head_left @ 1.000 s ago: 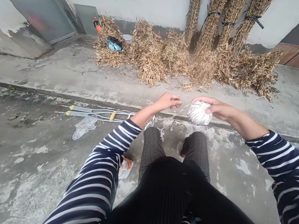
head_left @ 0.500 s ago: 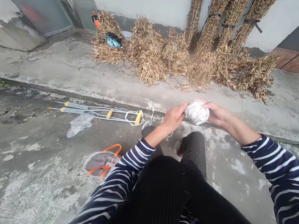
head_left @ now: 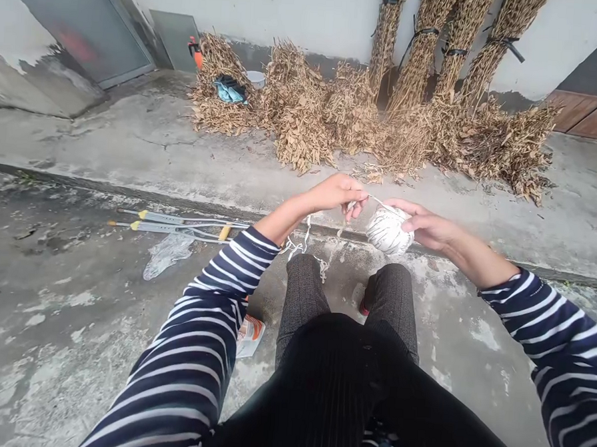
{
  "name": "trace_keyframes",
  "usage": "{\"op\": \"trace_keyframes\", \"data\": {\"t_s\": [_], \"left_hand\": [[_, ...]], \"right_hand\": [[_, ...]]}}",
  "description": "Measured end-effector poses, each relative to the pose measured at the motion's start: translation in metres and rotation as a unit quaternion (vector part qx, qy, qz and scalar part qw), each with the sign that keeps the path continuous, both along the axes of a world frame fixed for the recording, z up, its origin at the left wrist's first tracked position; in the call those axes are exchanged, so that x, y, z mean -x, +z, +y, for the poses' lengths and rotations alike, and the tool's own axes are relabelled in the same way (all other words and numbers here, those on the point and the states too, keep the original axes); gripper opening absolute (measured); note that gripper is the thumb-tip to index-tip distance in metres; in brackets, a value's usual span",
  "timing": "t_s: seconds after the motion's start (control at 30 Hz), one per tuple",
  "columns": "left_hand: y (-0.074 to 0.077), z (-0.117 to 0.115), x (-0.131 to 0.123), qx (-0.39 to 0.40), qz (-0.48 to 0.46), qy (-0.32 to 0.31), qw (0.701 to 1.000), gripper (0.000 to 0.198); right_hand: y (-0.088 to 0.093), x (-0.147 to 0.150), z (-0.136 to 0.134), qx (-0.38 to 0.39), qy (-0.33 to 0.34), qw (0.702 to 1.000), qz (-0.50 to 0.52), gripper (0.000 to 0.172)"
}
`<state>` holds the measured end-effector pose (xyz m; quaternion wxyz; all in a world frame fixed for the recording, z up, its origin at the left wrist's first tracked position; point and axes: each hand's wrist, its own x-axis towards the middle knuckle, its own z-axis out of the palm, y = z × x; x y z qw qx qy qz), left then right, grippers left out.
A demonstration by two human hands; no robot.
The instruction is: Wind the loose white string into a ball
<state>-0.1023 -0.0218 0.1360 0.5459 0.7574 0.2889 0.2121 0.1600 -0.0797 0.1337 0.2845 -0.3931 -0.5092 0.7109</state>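
- White ball (head_left: 389,233): up in front of 2 knees (head_left: 303,274), beside right hand's palm.
- Right hand (head_left: 428,225): thumb and fingers clamped on ball's side.
- Left hand (head_left: 340,196): fingertips together on 1 strand (head_left: 378,201) running to ball.
- Handling, judged: light, soft, not fragile; windings may slip. Cup the side, pinch strand close to ball.

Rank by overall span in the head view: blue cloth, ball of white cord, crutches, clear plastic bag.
1. Crutches, longest even though partly hidden
2. Ball of white cord and clear plastic bag: too alike to rank
3. Blue cloth
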Motion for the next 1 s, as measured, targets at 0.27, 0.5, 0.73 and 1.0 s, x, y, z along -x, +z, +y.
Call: {"op": "trace_keyframes", "data": {"t_s": [0.27, 0.5, 0.73, 1.0], "left_hand": [[0.044, 0.011, 0.018, 0.004, -0.057, 0.086, 0.995, 0.020], [0.044, -0.028, 0.028, 0.033, -0.028, 0.069, 0.997, 0.030], [0.012, -0.004, 0.029, 0.102, -0.017, 0.069, 0.992, 0.048], [-0.022, 0.027, 0.005, 0.084, -0.002, 0.079, 0.993, 0.039]], "right_hand": [[0.021, 0.004, 0.003, -0.150, 0.123, 0.978, -0.077, 0.066], [0.017, 0.002, 0.020, -0.330, 0.002, 0.911, -0.246, 0.064], [0.013, 0.007, 0.015, -0.360, 0.048, 0.910, -0.201, 0.071], [-0.005, 0.017, 0.004, -0.201, 0.063, 0.977, -0.042, 0.068]]}}
